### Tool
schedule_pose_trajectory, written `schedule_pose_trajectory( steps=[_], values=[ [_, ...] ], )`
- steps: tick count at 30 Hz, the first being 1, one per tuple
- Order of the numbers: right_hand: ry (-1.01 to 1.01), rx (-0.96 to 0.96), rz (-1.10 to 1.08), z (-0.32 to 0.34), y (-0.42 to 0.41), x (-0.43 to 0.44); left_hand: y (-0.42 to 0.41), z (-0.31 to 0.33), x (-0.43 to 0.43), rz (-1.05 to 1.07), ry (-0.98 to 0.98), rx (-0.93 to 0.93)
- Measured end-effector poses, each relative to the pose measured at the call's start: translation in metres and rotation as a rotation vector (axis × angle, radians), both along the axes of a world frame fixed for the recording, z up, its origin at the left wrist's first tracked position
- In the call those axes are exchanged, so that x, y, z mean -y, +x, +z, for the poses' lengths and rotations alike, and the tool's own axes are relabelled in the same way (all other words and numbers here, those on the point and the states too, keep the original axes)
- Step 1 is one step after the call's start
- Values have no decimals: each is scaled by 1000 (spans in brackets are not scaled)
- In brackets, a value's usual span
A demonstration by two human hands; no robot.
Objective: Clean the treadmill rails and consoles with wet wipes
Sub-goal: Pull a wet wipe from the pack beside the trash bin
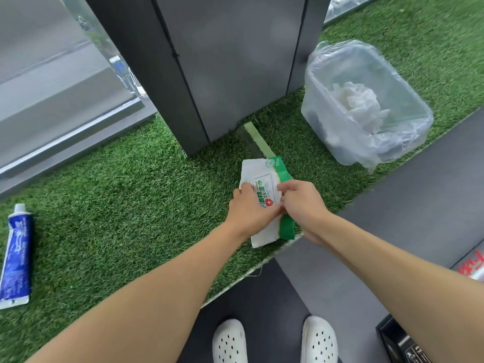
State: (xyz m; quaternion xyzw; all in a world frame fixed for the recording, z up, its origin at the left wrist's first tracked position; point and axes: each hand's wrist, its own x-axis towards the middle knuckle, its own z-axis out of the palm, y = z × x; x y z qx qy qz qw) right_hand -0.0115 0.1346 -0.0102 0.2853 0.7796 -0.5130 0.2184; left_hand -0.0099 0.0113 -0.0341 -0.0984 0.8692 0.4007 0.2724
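Observation:
A white and green pack of wet wipes [263,176] lies on green artificial turf [131,195] in front of a dark grey pillar. My left hand [248,210] rests on the pack's left side and holds it down. My right hand [301,203] pinches at the label flap on the pack's top, fingers curled. Whether a wipe is between the fingers cannot be seen. A dark treadmill part [403,341] shows at the bottom right corner.
A clear plastic bin [364,106] lined with a bag holds crumpled white wipes, to the right of the grey pillar [222,61]. A blue toothpaste tube [17,258] lies on the turf at far left. A glass wall [52,74] stands behind. White clogs [275,341] stand on dark flooring.

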Motion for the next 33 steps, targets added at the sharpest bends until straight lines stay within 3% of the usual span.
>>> schedule_pose_trajectory(
  steps=[6, 10, 13, 19, 21, 26, 30, 33],
  values=[
    [-116, 1, 94, 0, 5, 5, -1, 3, 1, 22, 51, -21],
    [-24, -86, 124, -5, 0, -5, -5, 2, 5, 160, 39, -60],
    [24, -112, 210, -9, -4, -8, -3, 5, 2, 94, 42, -35],
    [10, -86, 149, -12, -8, -15, -4, 2, -9, 62, -38, -24],
    [91, -132, 243, -13, -10, -18, -3, 3, -6, 91, 24, -36],
    [347, -303, 635, -13, -11, -15, 2, 4, 15, 432, 251, -52],
    [527, -302, 861, -13, -14, -11, 8, 9, 16, 403, 268, -118],
    [633, -372, 856, -15, -15, -8, 9, 9, 17, 401, 289, -133]
  ],
)
